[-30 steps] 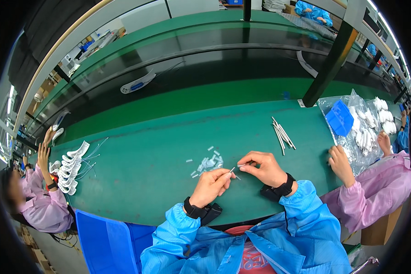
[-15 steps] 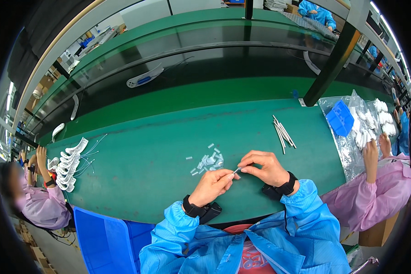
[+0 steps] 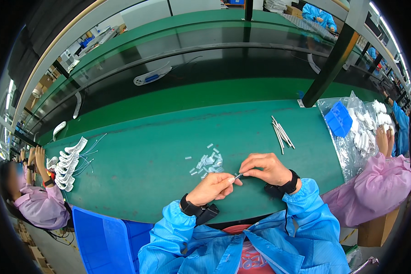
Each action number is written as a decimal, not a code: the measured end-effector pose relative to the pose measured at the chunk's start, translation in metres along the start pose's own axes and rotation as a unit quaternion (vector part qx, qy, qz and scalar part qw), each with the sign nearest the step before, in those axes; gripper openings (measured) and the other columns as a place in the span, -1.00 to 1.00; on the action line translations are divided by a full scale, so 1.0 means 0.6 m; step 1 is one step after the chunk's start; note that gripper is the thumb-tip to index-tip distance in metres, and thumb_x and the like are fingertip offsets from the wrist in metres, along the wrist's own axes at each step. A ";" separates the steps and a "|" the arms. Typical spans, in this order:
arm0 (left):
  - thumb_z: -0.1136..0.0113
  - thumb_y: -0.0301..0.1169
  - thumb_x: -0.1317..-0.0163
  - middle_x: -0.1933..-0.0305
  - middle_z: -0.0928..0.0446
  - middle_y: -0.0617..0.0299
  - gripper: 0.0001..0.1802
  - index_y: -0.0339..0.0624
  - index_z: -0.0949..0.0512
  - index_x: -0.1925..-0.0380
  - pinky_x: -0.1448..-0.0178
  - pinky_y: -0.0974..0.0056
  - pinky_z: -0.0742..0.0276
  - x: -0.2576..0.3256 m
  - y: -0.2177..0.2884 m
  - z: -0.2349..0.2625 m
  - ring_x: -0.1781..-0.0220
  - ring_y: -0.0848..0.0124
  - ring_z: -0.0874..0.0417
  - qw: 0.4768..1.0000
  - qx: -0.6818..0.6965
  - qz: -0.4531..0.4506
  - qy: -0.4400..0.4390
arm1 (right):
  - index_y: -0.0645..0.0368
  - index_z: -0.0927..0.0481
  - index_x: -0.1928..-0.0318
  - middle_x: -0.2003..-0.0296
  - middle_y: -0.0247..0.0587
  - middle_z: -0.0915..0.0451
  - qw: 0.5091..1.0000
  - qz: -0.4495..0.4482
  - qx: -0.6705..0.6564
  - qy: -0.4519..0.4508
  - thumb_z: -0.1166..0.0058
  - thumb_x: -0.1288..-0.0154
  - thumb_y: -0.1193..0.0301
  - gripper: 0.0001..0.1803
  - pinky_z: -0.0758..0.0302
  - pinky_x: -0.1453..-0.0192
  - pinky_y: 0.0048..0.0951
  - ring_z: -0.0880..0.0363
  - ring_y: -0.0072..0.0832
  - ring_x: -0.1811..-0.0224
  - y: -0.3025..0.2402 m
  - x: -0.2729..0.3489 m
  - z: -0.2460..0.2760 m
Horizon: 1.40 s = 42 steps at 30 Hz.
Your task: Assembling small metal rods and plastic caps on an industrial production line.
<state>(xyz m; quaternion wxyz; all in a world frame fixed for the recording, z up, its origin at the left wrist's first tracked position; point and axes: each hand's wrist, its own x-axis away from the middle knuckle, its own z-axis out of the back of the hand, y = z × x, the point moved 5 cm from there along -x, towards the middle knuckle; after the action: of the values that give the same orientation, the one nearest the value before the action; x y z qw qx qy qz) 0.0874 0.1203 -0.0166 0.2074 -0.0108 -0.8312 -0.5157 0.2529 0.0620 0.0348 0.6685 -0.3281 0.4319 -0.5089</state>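
My left hand (image 3: 213, 186) and my right hand (image 3: 266, 170) meet over the green table, each closed in a pinch. Between their fingertips is a small thin silvery tube-like piece (image 3: 238, 176), mostly covered by the fingers. Just beyond my left hand lies a loose pile of short clear tubes (image 3: 208, 161). Several slim silvery rods (image 3: 283, 134) rest in a bunch farther out, beyond my right hand.
Curved white parts with wires (image 3: 67, 164) lie at left, near a person in pink. At right are a blue bin (image 3: 338, 119), bagged white pieces (image 3: 363, 132) and another person's hands. A blue crate (image 3: 100, 237) stands below the table edge. A white part (image 3: 153, 76) rides the dark conveyor.
My fingers have shifted slightly around the small piece, still pinching it. White parts on the conveyor have moved right. The right-hand person's hands have drawn together by the white pieces.
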 end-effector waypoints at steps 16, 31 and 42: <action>0.01 -0.32 -0.45 0.60 -0.35 0.42 -0.72 -0.30 -0.60 0.13 0.49 0.43 -0.23 -0.008 -0.006 0.007 0.56 0.64 -0.29 0.982 -0.154 -0.078 0.077 | 0.23 -0.68 0.20 0.28 -0.13 -0.69 0.996 0.051 0.076 -0.024 -0.25 -0.16 0.51 -0.83 -0.59 0.15 -0.34 -0.66 -0.24 0.24 -0.015 -0.003 -0.012; -0.11 -0.43 -0.37 0.50 -0.46 0.35 -0.81 -0.33 -0.58 0.15 0.40 0.43 -0.35 0.004 0.015 -0.001 0.48 0.61 -0.42 0.982 -0.111 -0.106 0.112 | 0.26 -0.68 0.29 0.35 -0.13 -0.69 0.992 0.054 0.111 0.025 -0.26 -0.12 0.54 -0.89 -0.59 0.23 -0.36 -0.66 -0.26 0.30 -0.029 -0.001 -0.003; -0.10 -0.54 -0.36 0.38 -0.62 0.16 -0.88 -0.34 -0.55 0.17 0.36 0.45 -0.47 -0.001 0.016 0.034 0.41 0.51 -0.60 0.972 -0.018 -0.175 0.155 | 0.25 -0.69 0.31 0.36 -0.14 -0.69 0.989 0.021 0.112 0.094 -0.29 -0.11 0.55 -0.89 -0.57 0.29 -0.40 -0.66 -0.30 0.34 -0.020 0.017 0.009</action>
<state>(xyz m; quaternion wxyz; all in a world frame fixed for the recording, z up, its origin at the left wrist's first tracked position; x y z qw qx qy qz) 0.0831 0.1425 -0.0165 0.2395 0.2114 -0.7688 -0.5540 0.2540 0.0490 0.0451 0.6676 -0.1930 0.4402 -0.5687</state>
